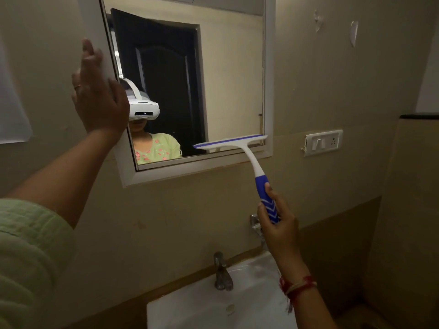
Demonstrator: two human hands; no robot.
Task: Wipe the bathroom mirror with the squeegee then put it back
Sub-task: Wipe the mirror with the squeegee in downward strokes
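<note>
My right hand (pixel 276 224) has its fingers wrapped around the blue handle of the squeegee (pixel 240 160), whose blade lies across the bottom right corner of the mirror (pixel 225 79). My left hand (pixel 99 100) rests flat, fingers pressed together, on the mirror's left white frame, above the washbasin (pixel 202 305).

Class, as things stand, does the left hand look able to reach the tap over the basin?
Probably not at once: the left hand is flat on the mirror frame, high above the tap. Nothing blocks the way down, though.
</note>
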